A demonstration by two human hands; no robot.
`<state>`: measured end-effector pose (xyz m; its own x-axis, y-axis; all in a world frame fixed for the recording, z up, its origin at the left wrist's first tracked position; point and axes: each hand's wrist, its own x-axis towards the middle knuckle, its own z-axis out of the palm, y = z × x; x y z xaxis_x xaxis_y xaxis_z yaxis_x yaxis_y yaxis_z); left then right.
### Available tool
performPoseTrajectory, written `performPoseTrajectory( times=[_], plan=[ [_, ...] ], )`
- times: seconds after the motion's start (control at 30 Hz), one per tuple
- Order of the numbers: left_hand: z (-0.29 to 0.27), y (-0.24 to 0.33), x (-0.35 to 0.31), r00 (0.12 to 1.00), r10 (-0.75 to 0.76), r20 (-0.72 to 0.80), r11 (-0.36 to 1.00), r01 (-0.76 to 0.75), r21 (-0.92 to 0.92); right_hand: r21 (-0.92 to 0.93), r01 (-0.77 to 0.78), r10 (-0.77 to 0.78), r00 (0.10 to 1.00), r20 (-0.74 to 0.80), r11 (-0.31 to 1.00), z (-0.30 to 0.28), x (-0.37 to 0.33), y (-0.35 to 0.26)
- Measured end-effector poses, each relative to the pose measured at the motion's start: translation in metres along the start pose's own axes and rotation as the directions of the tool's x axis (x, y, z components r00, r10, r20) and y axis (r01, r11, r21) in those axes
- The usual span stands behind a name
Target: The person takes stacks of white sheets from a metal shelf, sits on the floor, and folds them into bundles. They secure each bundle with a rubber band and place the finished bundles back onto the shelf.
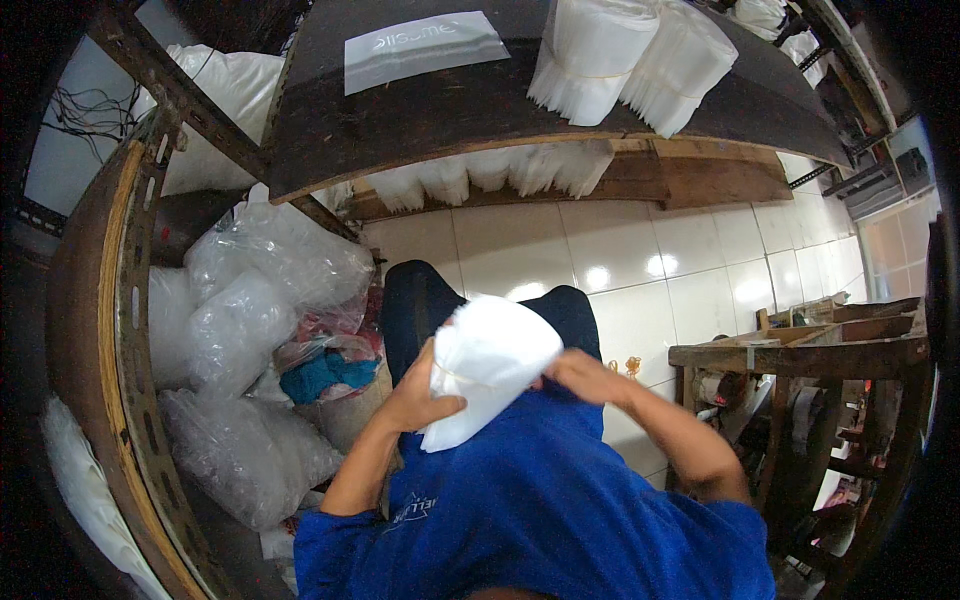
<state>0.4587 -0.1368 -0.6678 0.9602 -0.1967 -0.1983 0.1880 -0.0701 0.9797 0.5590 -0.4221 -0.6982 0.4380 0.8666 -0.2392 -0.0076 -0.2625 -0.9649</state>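
Observation:
In front of my body is a rolled bundle of thin white plastic bags (495, 350), tilted, with a thin rubber band (465, 380) around it. My left hand (425, 390) grips its left side, thumb across the front and fingers behind. At the opposite edge, my right hand (583, 377) has its fingers curled in close to the bundle. Those fingertips are partly hidden and a little blurred, so what they pinch is unclear.
A dark shelf (430, 125) ahead holds two similar banded bundles (595, 65) and a white sheet (425, 50) with handwriting. More bundles (490, 172) sit beneath it. Clear plastic sacks (250, 330) are piled left. A wooden rack (800, 355) stands right; rubber bands (632, 367) hang nearby.

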Motion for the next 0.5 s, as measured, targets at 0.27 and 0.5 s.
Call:
performPoseTrajectory(
  times=[0.27, 0.5],
  plan=[
    [-0.007, -0.011, 0.014, 0.999, -0.015, -0.04, 0.974, 0.023, 0.223, -0.457, 0.112, -0.079, 0.993, 0.09, 0.882, 0.058, 0.028, -0.134],
    [-0.01, -0.018, -0.013, 0.997, -0.08, -0.004, 0.973, 0.077, -0.219, -0.338, 0.024, 0.035, 0.985, 0.168, 0.941, 0.045, 0.025, -0.104]
  ],
)
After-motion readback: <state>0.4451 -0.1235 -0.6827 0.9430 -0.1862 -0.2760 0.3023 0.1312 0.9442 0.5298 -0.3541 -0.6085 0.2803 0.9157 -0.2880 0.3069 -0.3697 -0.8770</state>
